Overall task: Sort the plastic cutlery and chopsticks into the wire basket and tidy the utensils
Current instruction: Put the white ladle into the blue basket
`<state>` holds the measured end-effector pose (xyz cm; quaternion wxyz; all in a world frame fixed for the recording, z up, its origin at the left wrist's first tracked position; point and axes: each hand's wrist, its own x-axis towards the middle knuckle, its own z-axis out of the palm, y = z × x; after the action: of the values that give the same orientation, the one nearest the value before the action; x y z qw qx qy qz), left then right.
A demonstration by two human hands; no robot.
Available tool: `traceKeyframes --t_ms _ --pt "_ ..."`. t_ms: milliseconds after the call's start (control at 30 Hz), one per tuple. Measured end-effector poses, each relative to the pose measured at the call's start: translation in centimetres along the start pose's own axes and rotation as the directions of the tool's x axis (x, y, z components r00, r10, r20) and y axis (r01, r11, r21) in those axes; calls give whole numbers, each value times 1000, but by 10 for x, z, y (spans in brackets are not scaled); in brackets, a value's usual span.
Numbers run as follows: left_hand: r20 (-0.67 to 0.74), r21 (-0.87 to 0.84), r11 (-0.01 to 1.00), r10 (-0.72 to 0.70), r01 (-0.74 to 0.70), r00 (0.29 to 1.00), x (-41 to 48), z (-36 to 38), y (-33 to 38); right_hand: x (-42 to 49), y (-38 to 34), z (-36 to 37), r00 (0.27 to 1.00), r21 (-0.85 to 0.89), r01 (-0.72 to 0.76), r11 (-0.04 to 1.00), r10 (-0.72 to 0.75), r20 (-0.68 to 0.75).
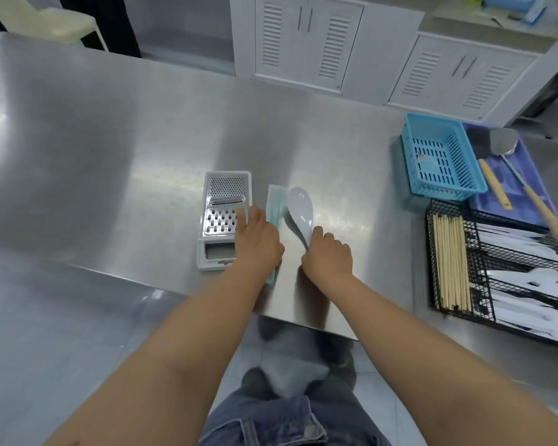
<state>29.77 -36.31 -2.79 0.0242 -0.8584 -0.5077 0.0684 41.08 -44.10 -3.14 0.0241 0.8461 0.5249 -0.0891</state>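
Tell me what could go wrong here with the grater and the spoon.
1. The left hand rests on the grater blades; a slip could scrape the fingers.
2. The grater lies near the edge of the table; a nudge could push it off.
3. The right hand grips the spoon by its handle's end; it may twist loose.

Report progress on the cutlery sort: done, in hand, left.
Done: chopsticks and white plastic cutlery lie in separate compartments of the wire basket. In hand: the right hand grips a white spoon by its handle; the left hand rests on the grater. Left: spoon, grater and the teal piece beside it are not yet put away.
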Motion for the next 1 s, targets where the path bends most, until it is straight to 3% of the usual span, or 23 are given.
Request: traceKeyframes --t_ms 233,467,700,833,1000 --pt "-14 -103 994 -25 23 1000 26 -19 26 15 46 -2 985 157 -171 973 164 53" --pt "-49 -463 881 -137 99 989 44 -27 35 18 72 -18 985 277 -108 955 140 -100" --pt "-143 -474 880 -41 -32 989 90 -67 133 46 164 -54 898 323 -198 926 303 -319" --pt "-156 -494 864 24 -99 988 117 -87 193 69 219 -71 842 344 -277 897 399 -363" --pt "-118 -455 879 96 -140 988 151 -106 254 105 273 -79 826 354 -325 877 445 -345"
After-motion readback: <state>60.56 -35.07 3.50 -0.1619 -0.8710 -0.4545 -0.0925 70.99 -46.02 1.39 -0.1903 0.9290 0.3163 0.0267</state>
